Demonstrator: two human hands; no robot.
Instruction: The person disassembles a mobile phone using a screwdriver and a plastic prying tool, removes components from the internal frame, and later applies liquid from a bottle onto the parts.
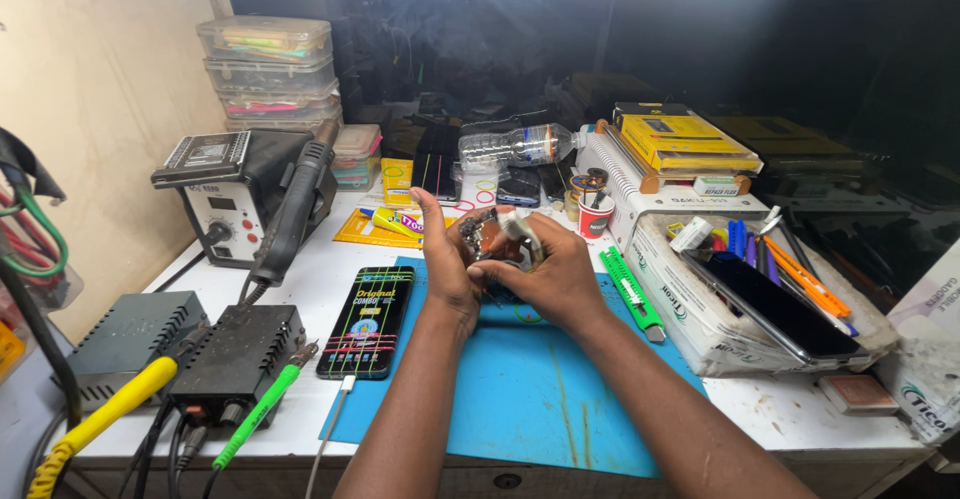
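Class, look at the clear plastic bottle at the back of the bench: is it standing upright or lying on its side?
On its side: the clear plastic bottle lies horizontally, its cap end pointing right.

We see both forearms rise from the lower edge and meet at the middle of the view, wrists close together. Our left hand (447, 259) stands upright, palm turned inward, thumb pointing up, its fingers (470, 227) curled around something small. Our right hand (553, 274) comes in from the right, knuckles toward us, fingers (520, 227) bent and pinched beside the left hand's, the two hands touching.
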